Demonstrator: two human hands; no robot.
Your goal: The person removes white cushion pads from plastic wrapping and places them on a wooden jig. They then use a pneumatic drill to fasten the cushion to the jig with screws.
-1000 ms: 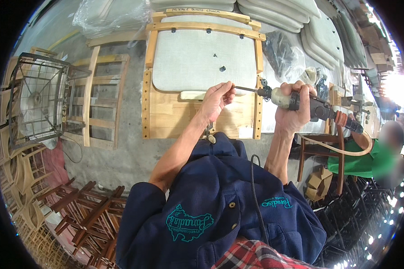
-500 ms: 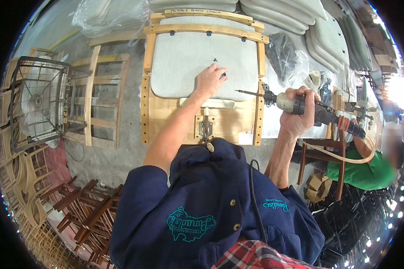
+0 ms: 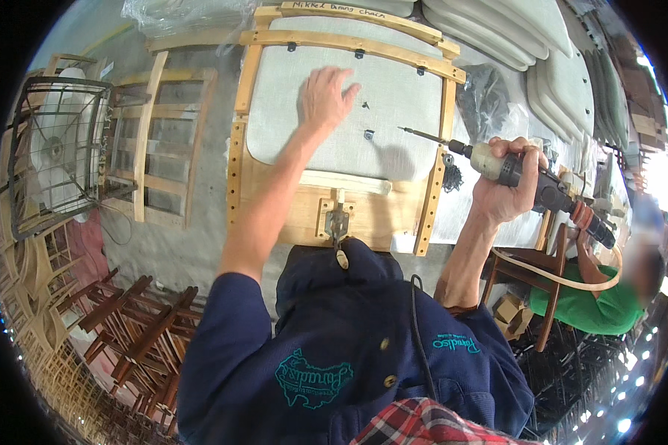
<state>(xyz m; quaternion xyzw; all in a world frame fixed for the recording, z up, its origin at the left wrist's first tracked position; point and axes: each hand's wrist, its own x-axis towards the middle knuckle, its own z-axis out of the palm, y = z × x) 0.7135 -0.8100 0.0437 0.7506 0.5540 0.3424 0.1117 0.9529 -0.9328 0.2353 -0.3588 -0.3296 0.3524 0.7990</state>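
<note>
My left hand (image 3: 325, 100) is over the pale grey upholstered panel (image 3: 274, 126), fingers apart and nothing in them. Nearer to me on the panel sits a small black clip (image 3: 369, 135), with a tiny dark mark or piece (image 3: 365, 105) beyond it. My right hand (image 3: 508, 185) grips a corded-looking power screwdriver (image 3: 490, 161), its long bit pointing left above the panel's right side, apart from the clip. The panel lies in a wooden jig (image 3: 237, 178). Its far crossbar (image 3: 319, 43) has three black clips along its edge. A toggle clamp (image 3: 338, 222) and a pale padded bar (image 3: 345, 180) hold the near edge.
A clump of small dark pieces (image 3: 453, 176) lies right of the jig. Stacked grey panels (image 3: 560, 93) and a dark plastic bag (image 3: 486, 93) are beyond it. A wooden pallet (image 3: 152, 148) and a wire-framed stand (image 3: 59, 156) are left. A person in green (image 3: 601, 304) works at right.
My left hand has come off the small black clip and moved left and away from me; the clip stays on the panel. The screwdriver remains in my right hand, slightly farther right.
</note>
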